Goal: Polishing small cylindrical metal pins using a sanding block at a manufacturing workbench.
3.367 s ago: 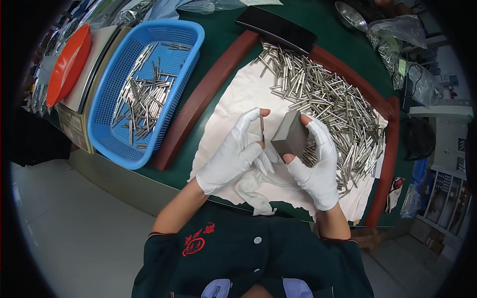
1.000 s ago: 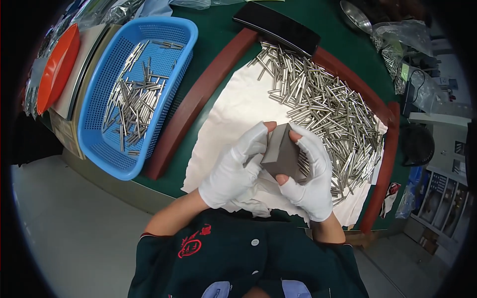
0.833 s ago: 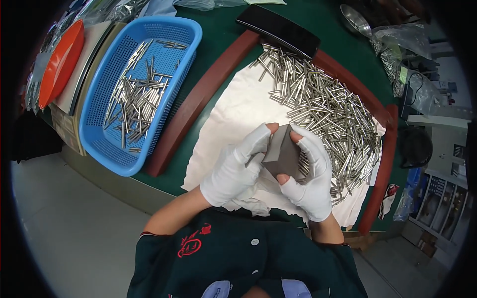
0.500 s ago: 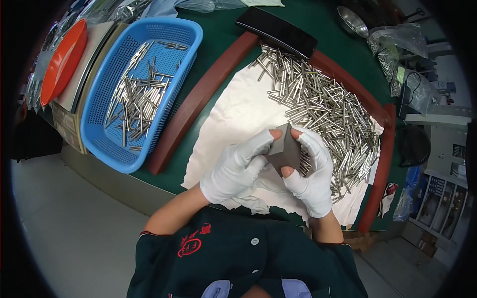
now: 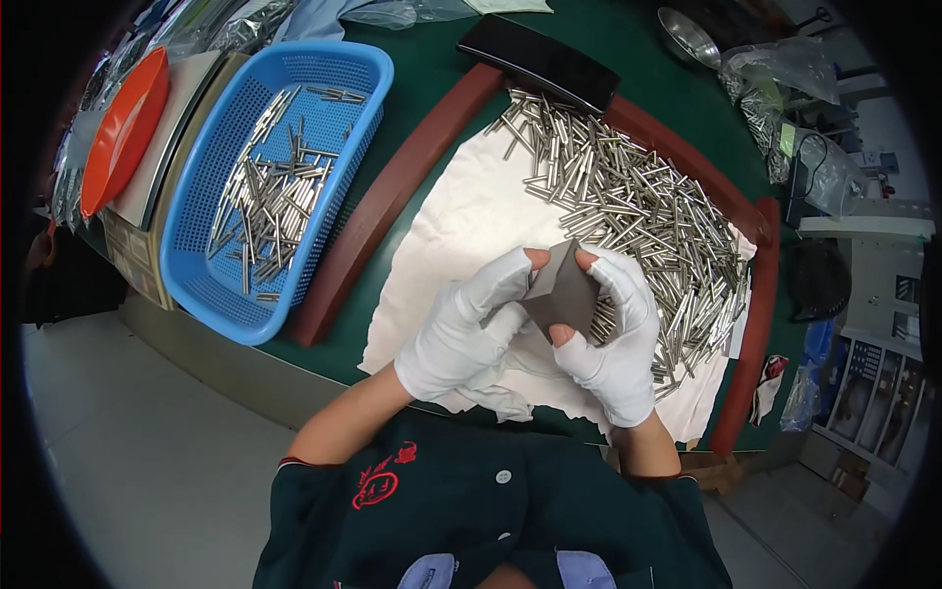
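Head view: fingertip hold on a block, with loose rods close by

The right hand (image 5: 616, 334) is curled round a grey block (image 5: 564, 293), bare finger and thumb tips on its far and near ends, with a gap between palm and block. The left hand (image 5: 466, 329) is partly closed, its index tip at the block's left edge; whether it pinches anything there cannot be told, as the spot is hidden. The block sits tilted between both hands, above a pale cloth (image 5: 446, 226).

A slip seems the likeliest trouble. Few fingertips bear the block, so a loosened right thumb, or a hard push from the left hand, could twist it free. Metal rods (image 5: 653, 221) lie heaped beyond the right hand and along its outer side; a falling block or a stray knuckle would probably scatter them. Being slim and round-looking, they should roll easily. Red-brown rails (image 5: 388, 211) left of, beyond and right of the hands might stop some, but none shows on the near side, toward the body, where rods could leave the bench (image 5: 422, 83). White fabric (image 5: 502, 401) bunched below the left hand might also snag the glove and drag the cloth.
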Available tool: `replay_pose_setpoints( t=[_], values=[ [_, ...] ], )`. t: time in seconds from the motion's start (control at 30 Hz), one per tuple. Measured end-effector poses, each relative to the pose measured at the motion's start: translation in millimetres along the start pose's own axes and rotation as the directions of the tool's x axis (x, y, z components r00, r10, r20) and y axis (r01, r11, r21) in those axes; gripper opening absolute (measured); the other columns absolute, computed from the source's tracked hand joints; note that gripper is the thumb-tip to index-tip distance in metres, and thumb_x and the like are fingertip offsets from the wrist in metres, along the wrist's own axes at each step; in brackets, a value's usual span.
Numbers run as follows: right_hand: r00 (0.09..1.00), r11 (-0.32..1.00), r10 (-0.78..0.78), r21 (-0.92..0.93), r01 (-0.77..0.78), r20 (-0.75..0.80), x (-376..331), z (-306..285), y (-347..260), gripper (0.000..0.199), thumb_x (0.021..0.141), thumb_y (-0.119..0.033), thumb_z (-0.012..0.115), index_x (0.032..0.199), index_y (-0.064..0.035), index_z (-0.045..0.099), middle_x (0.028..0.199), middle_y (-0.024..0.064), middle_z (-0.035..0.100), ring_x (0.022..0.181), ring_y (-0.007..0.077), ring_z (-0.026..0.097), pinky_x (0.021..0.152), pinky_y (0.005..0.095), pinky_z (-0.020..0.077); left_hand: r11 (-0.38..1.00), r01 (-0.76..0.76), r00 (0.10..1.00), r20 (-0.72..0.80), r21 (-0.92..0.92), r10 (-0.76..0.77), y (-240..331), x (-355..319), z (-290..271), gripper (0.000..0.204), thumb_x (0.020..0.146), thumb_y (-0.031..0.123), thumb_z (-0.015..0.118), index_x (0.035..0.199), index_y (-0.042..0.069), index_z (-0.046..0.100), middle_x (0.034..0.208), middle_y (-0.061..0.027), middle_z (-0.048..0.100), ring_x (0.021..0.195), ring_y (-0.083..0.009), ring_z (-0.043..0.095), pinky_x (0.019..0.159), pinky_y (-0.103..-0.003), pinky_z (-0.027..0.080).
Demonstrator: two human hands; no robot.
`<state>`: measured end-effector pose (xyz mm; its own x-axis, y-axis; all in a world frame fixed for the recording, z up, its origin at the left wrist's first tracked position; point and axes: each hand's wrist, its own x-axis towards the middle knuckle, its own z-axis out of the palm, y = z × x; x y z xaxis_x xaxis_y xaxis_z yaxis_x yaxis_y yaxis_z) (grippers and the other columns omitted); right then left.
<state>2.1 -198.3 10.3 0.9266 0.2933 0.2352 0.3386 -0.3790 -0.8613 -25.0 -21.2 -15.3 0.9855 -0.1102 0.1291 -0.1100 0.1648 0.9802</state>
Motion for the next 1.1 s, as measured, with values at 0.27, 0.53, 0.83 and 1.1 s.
replay_pose_setpoints(
  t=[0.27, 0.53, 0.83, 1.1],
  values=[
    [0.993, 0.992, -0.118, -0.034, 0.119, 0.018, 2, -2, -2, 0.059, 0.06, -0.02, 0.079, 0.113, -0.0024, 0.058, 0.109, 0.0125, 0.058, 0.096, 0.0272, 0.057, 0.083, 0.035, 0.0472, 0.997, 0.073, 0.997, 0.033, -0.02, -0.072, 1, 1, -1, 0.053, 0.084, -0.012, 0.047, 0.134, 0.006, 0.045, 0.104, -0.0085, 0.065, 0.099, -0.0145, 0.063, 0.085, -0.024, 0.048],
    [0.983, 0.995, 0.093, -0.029, -0.099, -0.157, 7, -10, 8, 0.051, 0.06, -0.011, 0.076, 0.106, 0.0022, 0.06, 0.104, 0.0141, 0.059, 0.095, 0.0264, 0.059, 0.084, 0.0337, 0.0483, 0.902, 0.35, 0.936, 0.14, -0.254, -0.324, 23, 8, -8, 0.055, 0.087, -0.008, 0.05, 0.139, 0.006, 0.037, 0.09, -0.0088, 0.065, 0.081, -0.0095, 0.062, 0.071, -0.023, 0.048],
    [0.999, 1.0, 0.03, -0.005, -0.03, -0.013, 7, -7, 2, 0.055, 0.059, -0.011, 0.074, 0.111, 0.0006, 0.06, 0.109, 0.0143, 0.059, 0.098, 0.0265, 0.058, 0.087, 0.0343, 0.0471, 0.885, 0.464, 0.88, 0.132, -0.03, -0.457, 18, 12, -8, 0.065, 0.083, -0.014, 0.048, 0.143, 0.005, 0.031, 0.099, -0.0119, 0.065, 0.089, -0.0154, 0.065, 0.079, -0.025, 0.05],
    [1.0, 0.999, 0.008, -0.051, -0.008, -0.009, 4, -4, 7, 0.056, 0.057, -0.013, 0.075, 0.11, -0.0008, 0.06, 0.109, 0.0135, 0.059, 0.099, 0.0273, 0.057, 0.087, 0.0362, 0.0466, 0.95, 0.294, 0.946, 0.175, -0.101, -0.274, 12, 5, -6, 0.059, 0.085, -0.012, 0.041, 0.142, 0.003, 0.036, 0.141, -0.0085, 0.045, 0.131, -0.0169, 0.043, 0.1, -0.025, 0.038]
  ],
)
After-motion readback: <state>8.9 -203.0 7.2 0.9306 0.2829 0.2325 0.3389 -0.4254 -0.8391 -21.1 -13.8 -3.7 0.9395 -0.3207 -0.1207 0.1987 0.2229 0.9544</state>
